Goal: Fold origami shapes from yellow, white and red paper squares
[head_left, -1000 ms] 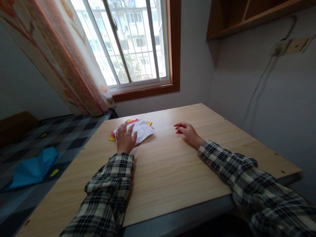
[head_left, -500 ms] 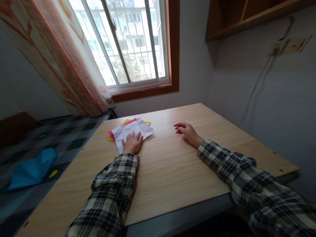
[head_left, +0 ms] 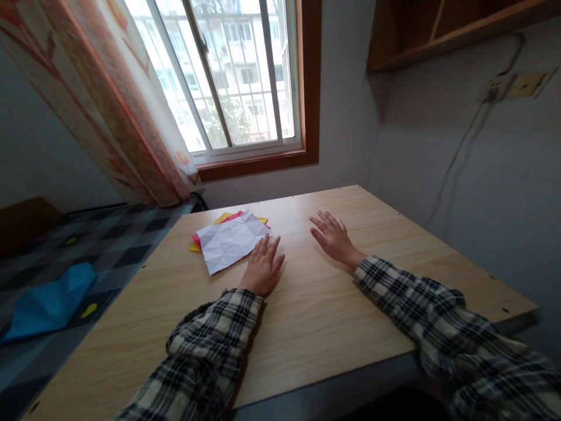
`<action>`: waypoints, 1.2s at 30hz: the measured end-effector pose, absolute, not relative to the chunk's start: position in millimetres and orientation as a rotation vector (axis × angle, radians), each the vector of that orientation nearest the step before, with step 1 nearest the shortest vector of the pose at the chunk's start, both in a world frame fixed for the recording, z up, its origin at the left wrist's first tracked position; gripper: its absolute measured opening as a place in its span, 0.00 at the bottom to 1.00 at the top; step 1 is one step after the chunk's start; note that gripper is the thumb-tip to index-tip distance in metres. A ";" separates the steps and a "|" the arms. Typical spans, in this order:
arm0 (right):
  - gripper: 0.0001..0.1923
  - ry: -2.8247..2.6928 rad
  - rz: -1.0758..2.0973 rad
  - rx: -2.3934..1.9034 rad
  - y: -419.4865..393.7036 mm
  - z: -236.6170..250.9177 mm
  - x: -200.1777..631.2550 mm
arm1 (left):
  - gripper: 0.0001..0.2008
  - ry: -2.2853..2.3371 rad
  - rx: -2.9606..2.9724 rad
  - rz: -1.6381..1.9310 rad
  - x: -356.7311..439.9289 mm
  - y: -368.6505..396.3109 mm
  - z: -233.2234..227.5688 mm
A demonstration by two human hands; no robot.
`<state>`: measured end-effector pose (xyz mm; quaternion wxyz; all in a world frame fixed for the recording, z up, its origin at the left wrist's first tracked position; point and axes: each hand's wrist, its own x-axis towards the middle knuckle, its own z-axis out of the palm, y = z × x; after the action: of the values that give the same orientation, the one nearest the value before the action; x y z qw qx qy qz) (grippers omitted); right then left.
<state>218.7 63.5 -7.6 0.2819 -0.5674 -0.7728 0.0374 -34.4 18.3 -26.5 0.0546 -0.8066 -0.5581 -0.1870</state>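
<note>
My left hand (head_left: 263,268) lies flat with fingers spread on the desk (head_left: 315,316), fingertips touching the creased white paper (head_left: 230,241) at its ten o'clock, while my right hand (head_left: 335,238) rests flat and empty, well apart at three o'clock.

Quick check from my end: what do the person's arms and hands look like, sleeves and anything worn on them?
Both arms wear long plaid flannel sleeves, cream crossed with black and grey checks, loose and creased, ending at the wrists. The left hand and right hand are bare: no gloves show, and no rings, watch or bands can be seen. The left sleeve's cuff looks rumpled; the right cuff lies flatter.
</note>
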 end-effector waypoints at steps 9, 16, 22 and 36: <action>0.37 -2.574 0.276 -1.484 34.6 -19.5 205.8 | 0.29 -1.790 -2.608 -0.093 -23.6 3.9 -3.9; 0.38 -2.611 0.287 -1.481 32.7 -16.2 203.4 | 0.31 -1.822 -2.608 -0.091 -20.5 4.5 -2.3; 0.37 -2.604 0.278 -1.468 32.7 -14.7 204.1 | 0.31 -1.754 -2.633 -0.163 -24.7 8.4 -9.3; 0.37 -2.594 0.252 -1.432 35.4 -19.8 205.9 | 0.31 -1.652 -2.625 -0.300 -29.4 13.6 -21.9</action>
<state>205.9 35.4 -19.8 0.0837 -0.4798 -0.8693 0.0845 -29.4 13.6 -21.9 0.0127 -0.8423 -0.5302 -0.0963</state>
